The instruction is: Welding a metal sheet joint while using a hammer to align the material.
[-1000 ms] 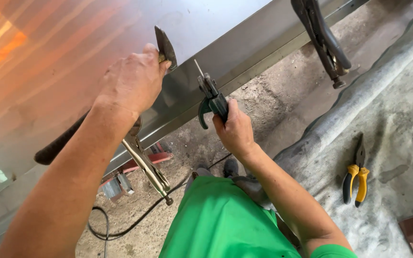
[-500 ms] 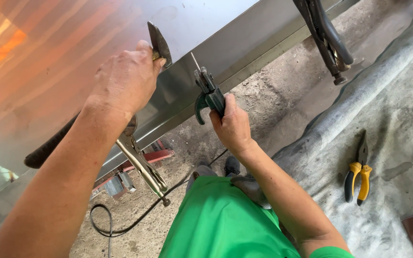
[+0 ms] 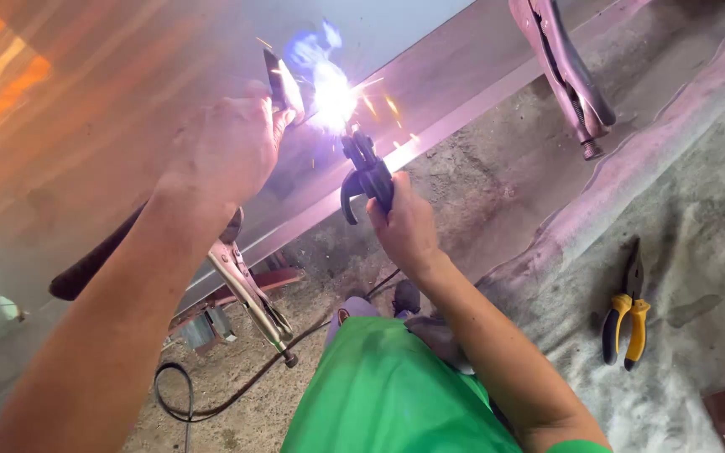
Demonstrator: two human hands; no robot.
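A white-blue welding arc [image 3: 333, 99] flares in the upper middle of the frame, right on the edge where the metal sheet [image 3: 111, 126] meets the long steel bar [image 3: 463, 109], with sparks flying off to the right. The right hand [image 3: 409, 231] is wrapped tight around the dark electrode holder [image 3: 367, 172], just below the arc, its tip aimed up into the glare. The left hand [image 3: 228, 151] presses against the sheet just left of the arc, fingers closed on a thin dark piece [image 3: 279, 80] that stands up beside the light; what it is I cannot tell.

Counting the tools: two locking pliers, one [image 3: 249, 294] clamped under the left forearm at centre left, the other [image 3: 568, 71] hanging off the bar at the upper right. One pair of yellow-handled pliers [image 3: 627, 310] lies on the grey cloth [image 3: 698, 252] at the right, well apart from both hands. One black cable [image 3: 211, 394] loops over the concrete floor [image 3: 497, 184] at the lower left. Green clothing [image 3: 388, 394] fills the bottom centre. No containers are in sight.
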